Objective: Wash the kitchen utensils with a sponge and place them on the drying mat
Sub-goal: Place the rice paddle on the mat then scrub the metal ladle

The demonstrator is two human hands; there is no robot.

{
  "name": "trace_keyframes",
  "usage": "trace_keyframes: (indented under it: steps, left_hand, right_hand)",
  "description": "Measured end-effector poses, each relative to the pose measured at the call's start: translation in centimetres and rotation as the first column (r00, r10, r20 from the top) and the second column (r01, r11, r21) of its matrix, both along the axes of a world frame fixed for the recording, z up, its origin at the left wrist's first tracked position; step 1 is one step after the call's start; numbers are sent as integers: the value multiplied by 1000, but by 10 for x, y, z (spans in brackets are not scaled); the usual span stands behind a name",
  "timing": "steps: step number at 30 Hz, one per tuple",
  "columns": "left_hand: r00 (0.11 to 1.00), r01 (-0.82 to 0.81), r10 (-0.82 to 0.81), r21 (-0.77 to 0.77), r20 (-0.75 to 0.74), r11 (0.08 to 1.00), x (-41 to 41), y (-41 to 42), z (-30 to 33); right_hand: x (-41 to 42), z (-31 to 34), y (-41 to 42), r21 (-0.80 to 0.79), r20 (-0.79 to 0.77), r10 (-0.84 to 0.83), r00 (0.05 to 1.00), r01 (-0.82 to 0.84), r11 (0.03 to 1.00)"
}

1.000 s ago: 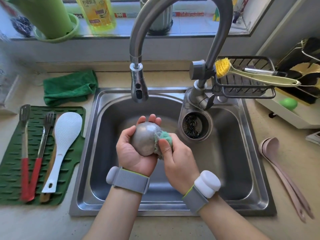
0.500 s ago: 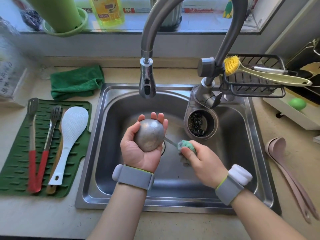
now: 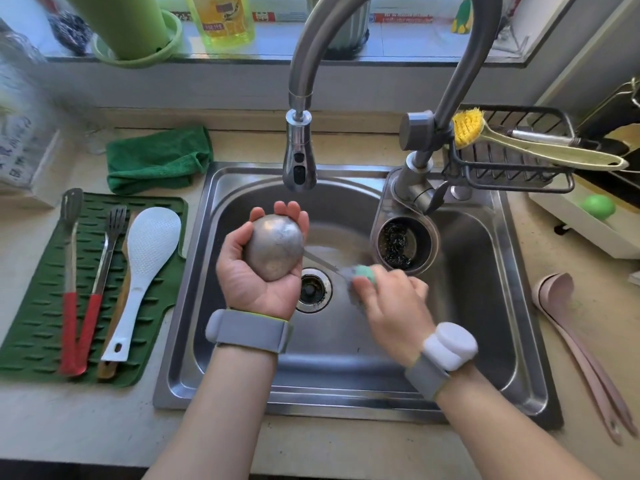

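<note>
1. Over the stainless-steel sink basin [image 3: 485, 306], a person's left hand [image 3: 256, 271] cups the rounded bowl of a dull grey metal ladle [image 3: 275, 247], back side up, fingers wrapped round its far edge; its thin handle runs right and down toward the other hand.
2. The right hand [image 3: 391, 306] is closed on a green-and-grey scrubbing sponge [image 3: 362, 275], pinched against the handle; motion blur hides the exact finger contact.
3. The ladle looks rigid, fairly light and probably slick when wet; the cupped-bowl grip appears the steadiest hold while the narrow handle is scrubbed.
4. The sponge reads as soft and compressible, wrapping the handle.
5. On the tabletop at left, the ribbed dark-green drying mat [image 3: 31, 327] carries a white plastic rice paddle [image 3: 145, 258] and red-handled metal tools [image 3: 76, 289].
</note>
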State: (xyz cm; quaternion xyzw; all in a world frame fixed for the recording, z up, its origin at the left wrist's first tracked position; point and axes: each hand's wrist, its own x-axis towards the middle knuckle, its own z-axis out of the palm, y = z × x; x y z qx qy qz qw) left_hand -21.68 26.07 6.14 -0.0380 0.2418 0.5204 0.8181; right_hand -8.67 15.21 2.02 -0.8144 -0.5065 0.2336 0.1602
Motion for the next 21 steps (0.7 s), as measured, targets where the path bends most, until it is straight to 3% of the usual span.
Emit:
trace_keyframes:
  steps: [2, 5, 7, 10, 12, 15, 19, 21]
  left_hand:
    - [999, 46, -46, -30, 15, 998, 10, -8, -2]
    - [998, 59, -59, -36, 20, 998, 12, -13, -2]
    - [999, 31, -31, -26, 14, 999, 5, -9, -3]
    - [1000, 2, -2, -30, 4, 1000, -2, -2, -5]
    - [1000, -8, 8, -59, -9, 998, -2, -2, -7]
    - [999, -19, 13, -128, -48, 992, -2, 0, -8]
    - [987, 92, -110, -147, -118, 985, 10, -3, -4]
    - [962, 242, -255, -125, -98, 962, 17, -14, -3]
  right_hand:
    - [-23, 16, 24, 146, -41, -8, 999, 14, 989]
    - [-29, 23, 33, 194, -114, 13, 993, 10, 981]
    - [-9, 4, 10, 85, -64, 20, 998, -14, 996]
    - [11, -17, -21, -81, -89, -91, 992, 84, 993]
    - [6, -13, -19, 64, -90, -104, 990, 110, 992]
    - [-10, 16, -10, 416, -255, -155, 954, 253, 874]
    - [-24, 34, 21, 502, -523, -6, 852, 314, 805]
    - [-45, 37, 32, 521, -437, 92, 895, 168, 836]
